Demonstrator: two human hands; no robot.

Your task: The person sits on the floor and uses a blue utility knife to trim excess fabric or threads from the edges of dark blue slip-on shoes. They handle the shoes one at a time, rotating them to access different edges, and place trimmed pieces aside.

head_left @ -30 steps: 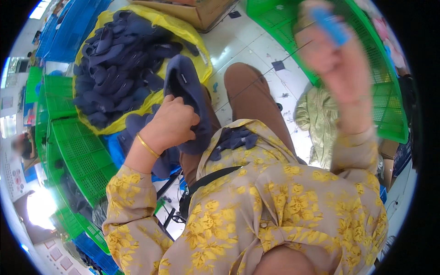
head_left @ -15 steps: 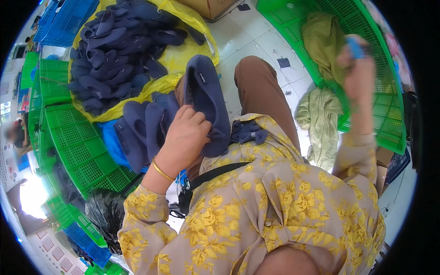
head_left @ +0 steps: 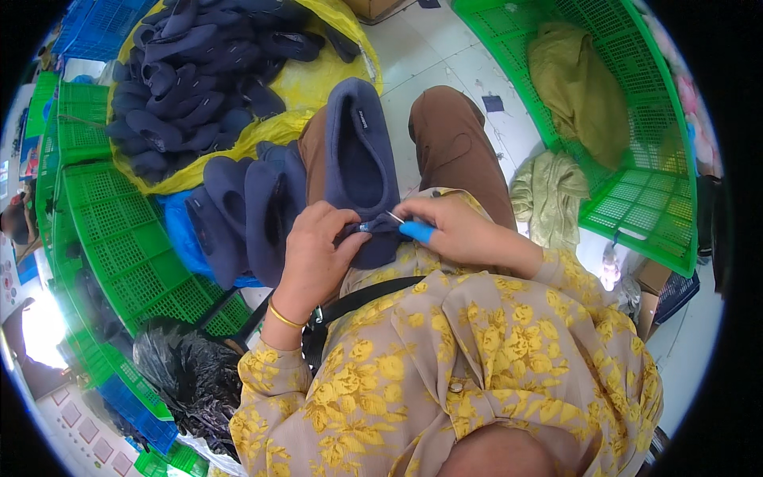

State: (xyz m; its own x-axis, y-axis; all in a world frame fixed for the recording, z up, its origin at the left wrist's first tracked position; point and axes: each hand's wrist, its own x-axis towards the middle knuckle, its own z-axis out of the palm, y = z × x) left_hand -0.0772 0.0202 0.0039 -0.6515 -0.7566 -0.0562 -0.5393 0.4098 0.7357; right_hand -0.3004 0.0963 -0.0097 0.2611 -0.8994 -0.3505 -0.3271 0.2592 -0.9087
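A dark navy felt slipper [head_left: 359,171] lies across my left thigh, its toe pointing away and its opening facing up. Near its close end, my left hand [head_left: 314,250] pinches a small navy fabric bow [head_left: 381,226] between thumb and fingers, against the slipper. My right hand [head_left: 461,230], with blue tape on one finger, meets it from the right. Between its fingertips shows a thin pale sliver that looks like a needle [head_left: 395,217]; any thread is too fine to see. Several more navy slippers [head_left: 266,211] lean together just left of my left hand.
A yellow sack [head_left: 318,87] full of navy slippers lies open at the far left. Green plastic crates [head_left: 127,254] line the left side, with a black plastic bag [head_left: 187,381] nearby. On the right, another green crate [head_left: 644,199] holds olive cloth [head_left: 576,87]; a paler cloth [head_left: 550,199] hangs beside it.
My right hand has come down from its raised place at the right to the slipper's near end. My left hand has shifted from the slipper's opening and now pinches the bow.
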